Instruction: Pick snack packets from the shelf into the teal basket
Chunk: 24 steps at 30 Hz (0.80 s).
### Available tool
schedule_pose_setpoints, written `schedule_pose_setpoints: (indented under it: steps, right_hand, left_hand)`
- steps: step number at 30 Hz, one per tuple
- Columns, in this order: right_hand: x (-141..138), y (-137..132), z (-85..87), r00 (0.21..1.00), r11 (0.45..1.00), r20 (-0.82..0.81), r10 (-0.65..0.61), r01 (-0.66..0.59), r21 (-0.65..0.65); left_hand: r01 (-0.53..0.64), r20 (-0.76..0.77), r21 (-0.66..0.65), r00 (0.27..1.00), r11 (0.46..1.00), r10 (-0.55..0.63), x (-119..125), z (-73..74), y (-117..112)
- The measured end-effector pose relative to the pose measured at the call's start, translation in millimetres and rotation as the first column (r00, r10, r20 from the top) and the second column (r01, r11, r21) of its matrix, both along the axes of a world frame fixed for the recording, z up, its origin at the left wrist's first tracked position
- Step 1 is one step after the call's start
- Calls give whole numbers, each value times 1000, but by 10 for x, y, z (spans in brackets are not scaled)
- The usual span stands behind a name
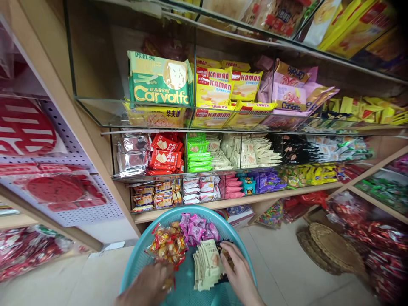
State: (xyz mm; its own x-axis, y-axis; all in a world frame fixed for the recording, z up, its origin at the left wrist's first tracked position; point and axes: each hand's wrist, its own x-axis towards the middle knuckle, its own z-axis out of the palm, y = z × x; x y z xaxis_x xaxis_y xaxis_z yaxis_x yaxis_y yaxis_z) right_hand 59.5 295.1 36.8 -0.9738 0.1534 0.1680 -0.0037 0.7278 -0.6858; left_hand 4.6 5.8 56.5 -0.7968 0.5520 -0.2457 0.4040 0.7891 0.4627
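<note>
At the bottom of the head view, a teal basket (pixel 140 255) sat low before the person, its round rim nearest the shelves. Both hands were inside it. The right hand (pixel 239 272) lay on the right edge of a row of cream wafer packets (pixel 207 265), fingers curled together against the end packet; whether it actually gripped one could not be told. The packets stood on edge, overlapping like filed cards, and the row's long axis ran left to right across the basket, with each packet's own length pointing away from the person toward the shelves. The left hand (pixel 149 284) rested at the near side of a heap of red-and-yellow wrapped candies (pixel 167 246), blurred, so its fingers' state could not be told. Just beyond the wafer row lay a cluster of pink wrapped sweets (pixel 197 231), touching the candies on their left. Behind the basket rose glass shelves (pixel 95 104) stacked with snack packs, among them a green Carvalfo bag (pixel 159 80) and yellow Kaman packs (pixel 215 85). A woven mat (pixel 331 250) lay on the floor at right.
</note>
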Motion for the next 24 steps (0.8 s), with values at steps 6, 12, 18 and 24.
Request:
schedule_pose_setpoints:
  steps: [6, 12, 18, 24]
  right_hand:
    - [-23, 12, -12, 1000, 999, -13, 9, -9, 32]
    - [5, 100, -120, 999, 999, -39, 5, -3, 49]
    - [-1, 91, -106, 1000, 998, 22, 11, -12, 54]
    - [-60, 64, -95, 998, 996, 38, 52, -54, 64]
  left_hand:
    - [18, -224, -176, 973, 984, -58, -627, 620, 259]
    - [-47, -294, -274, 955, 961, -37, -829, 379, 298]
    - [-90, -357, -250, 934, 964, -6, -844, 170, 125]
    - [-111, -439, -143, 898, 984, 37, -836, 176, 32]
